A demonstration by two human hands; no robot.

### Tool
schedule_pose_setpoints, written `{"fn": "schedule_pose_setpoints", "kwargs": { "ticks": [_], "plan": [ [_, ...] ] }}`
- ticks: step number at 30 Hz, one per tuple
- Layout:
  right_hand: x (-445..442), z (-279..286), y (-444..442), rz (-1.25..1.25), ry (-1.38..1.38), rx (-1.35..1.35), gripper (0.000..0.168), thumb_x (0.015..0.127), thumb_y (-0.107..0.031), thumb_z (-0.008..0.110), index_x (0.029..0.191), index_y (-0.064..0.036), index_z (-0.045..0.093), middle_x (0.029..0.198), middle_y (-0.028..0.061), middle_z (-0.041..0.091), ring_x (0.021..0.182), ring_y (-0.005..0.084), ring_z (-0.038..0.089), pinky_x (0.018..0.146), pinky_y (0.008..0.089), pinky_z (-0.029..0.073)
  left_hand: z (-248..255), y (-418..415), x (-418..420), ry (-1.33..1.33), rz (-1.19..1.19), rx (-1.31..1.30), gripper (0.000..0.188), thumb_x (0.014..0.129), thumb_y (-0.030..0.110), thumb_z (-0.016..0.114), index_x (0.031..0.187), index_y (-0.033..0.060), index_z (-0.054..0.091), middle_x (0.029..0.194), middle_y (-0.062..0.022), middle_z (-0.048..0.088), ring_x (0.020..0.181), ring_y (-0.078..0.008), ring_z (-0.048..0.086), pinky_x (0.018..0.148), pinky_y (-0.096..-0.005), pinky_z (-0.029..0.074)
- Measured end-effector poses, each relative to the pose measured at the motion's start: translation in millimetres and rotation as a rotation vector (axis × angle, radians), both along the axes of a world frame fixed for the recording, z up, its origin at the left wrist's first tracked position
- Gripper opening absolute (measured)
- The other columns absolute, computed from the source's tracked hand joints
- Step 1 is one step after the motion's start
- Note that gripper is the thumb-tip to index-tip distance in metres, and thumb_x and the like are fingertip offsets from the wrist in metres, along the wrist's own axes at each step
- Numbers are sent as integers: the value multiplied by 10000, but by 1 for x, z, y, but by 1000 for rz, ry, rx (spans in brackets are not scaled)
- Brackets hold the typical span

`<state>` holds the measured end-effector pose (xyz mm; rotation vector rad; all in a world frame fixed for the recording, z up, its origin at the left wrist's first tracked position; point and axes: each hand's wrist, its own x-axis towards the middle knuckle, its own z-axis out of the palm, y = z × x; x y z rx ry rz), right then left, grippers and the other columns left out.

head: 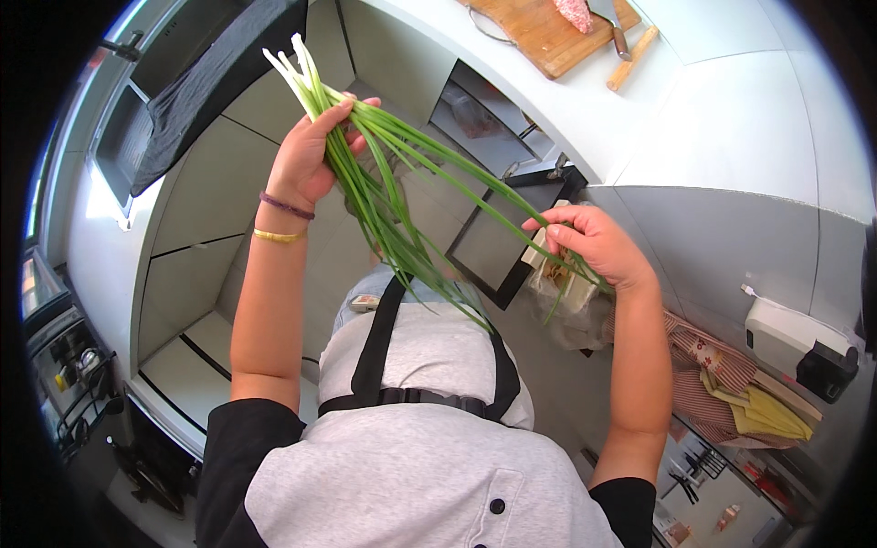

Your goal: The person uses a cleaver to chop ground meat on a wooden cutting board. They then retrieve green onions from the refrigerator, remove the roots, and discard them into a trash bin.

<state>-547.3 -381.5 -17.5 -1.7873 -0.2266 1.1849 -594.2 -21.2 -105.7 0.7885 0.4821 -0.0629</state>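
Note:
A bunch of green onions [373,185] stretches in front of me, with the white root ends at the upper left. My left hand [318,140] is closed around the bunch just below those white ends. Over on the right, my right hand [589,240] pinches the green tips of a few stalks between thumb and fingers, drawn apart from the others. The remaining green leaves hang loose toward my waist.
On the white counter [582,123] lie a wooden cutting board [534,34] with minced meat [574,14], a knife [614,31] and a wooden stick [632,59]. A sink [123,140] is at left. A drawer [507,240] stands pulled out below the counter. Cloths [719,383] hang at right.

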Motion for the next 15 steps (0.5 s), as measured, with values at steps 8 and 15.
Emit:
{"fn": "schedule_pose_setpoints", "kwargs": {
  "ticks": [8, 15],
  "plan": [
    [11, -5, -53, 47, -114, -50, 237, 969, -179, 543, 1065, -8, 676, 708, -54, 492, 668, 37, 432, 605, 209, 364, 21, -30, -1, -27, 60, 31, 165, 962, 144, 586, 1091, 44, 558, 1146, -142, 656, 836, -128, 646, 645, -217, 553],
    [18, -22, -102, 51, -33, 71, 217, 973, -140, 529, 1077, 3, 655, 806, -41, 526, 752, 55, 467, 695, 209, 408, 29, -58, 5, 11, 58, 98, 162, 961, 130, 584, 1101, 53, 559, 1143, -148, 656, 827, -130, 640, 653, -231, 547]
  ]
}}
